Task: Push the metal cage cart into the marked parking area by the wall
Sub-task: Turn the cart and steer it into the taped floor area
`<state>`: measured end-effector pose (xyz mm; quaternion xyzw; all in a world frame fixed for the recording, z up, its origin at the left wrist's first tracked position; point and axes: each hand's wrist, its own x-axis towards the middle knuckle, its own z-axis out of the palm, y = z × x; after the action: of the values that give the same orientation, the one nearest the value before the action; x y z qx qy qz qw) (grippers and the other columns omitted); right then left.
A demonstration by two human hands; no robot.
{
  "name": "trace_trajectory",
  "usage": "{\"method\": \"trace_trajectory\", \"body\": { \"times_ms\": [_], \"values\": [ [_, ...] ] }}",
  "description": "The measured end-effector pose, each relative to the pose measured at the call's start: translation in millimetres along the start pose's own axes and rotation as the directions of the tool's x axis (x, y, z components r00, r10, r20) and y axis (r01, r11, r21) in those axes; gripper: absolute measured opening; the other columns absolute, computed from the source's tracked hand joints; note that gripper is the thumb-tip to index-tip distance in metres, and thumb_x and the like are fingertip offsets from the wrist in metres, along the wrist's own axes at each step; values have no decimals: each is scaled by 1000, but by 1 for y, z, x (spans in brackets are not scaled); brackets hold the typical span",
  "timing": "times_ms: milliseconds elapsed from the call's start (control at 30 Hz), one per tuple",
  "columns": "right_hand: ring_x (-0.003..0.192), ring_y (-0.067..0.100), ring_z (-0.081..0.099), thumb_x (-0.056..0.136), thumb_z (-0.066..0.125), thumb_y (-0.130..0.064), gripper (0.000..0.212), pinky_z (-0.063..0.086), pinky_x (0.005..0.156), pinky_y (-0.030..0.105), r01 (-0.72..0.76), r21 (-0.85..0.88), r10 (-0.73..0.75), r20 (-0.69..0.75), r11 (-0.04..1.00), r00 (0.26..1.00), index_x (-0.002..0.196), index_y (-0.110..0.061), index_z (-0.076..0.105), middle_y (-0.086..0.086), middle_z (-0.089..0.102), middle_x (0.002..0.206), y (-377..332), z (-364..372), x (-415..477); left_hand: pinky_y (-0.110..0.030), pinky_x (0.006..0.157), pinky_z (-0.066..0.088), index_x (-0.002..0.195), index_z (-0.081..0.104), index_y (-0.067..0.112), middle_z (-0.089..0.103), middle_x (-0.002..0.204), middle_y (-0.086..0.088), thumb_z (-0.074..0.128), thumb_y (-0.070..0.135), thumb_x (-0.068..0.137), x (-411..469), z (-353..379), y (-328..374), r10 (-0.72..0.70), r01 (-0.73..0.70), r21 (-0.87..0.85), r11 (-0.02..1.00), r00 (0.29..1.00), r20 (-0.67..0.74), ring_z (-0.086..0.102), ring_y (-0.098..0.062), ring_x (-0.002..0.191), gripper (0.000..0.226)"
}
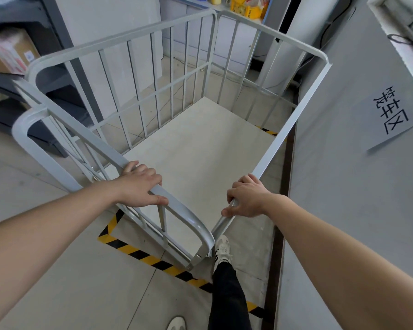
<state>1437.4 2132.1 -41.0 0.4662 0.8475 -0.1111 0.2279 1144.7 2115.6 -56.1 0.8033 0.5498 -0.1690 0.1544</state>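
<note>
A light grey metal cage cart (138,75) with barred sides and an empty flat floor fills the middle of the view. My left hand (141,184) grips the top rail of its near left panel. My right hand (247,198) is closed around the top rail of its right side, close to the wall. Yellow-and-black striped floor tape (138,253) marks the parking area; its near line runs under the cart's near corner, and a short piece of tape (268,131) shows beyond the cart floor. The cart's wheels are hidden.
A grey wall (343,186) stands right beside the cart, with a paper sign (391,113) taped on it. Dark shelving with a cardboard box (7,53) is at the left. A white column (289,51) and a counter with bottles lie ahead. My leg and shoe (222,248) step over the tape.
</note>
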Motion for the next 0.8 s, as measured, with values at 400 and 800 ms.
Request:
{"method": "trace_trajectory", "body": {
  "times_ms": [400, 800],
  "values": [
    [126, 22, 30, 82, 47, -69, 56, 12, 111, 35, -8, 13, 8, 6, 1000, 1000, 115, -27, 61, -1, 56, 123, 21, -1, -1, -42, 115, 0, 120, 45, 27, 39, 110, 6, 19, 86, 71, 12, -9, 17, -13, 13, -1, 1000, 1000, 23, 31, -20, 126, 81],
    [126, 22, 30, 82, 47, -69, 56, 13, 110, 36, 9, 25, -8, -18, 1000, 1000, 116, -26, 61, -1, 55, 125, 30, 0, -3, -42, 115, 2, 116, 45, 29, 34, 104, 9, -19, 97, 29, 16, -14, 22, -6, 6, -29, 1000, 1000, 0, 32, -18, 124, 127]
  ]
}}
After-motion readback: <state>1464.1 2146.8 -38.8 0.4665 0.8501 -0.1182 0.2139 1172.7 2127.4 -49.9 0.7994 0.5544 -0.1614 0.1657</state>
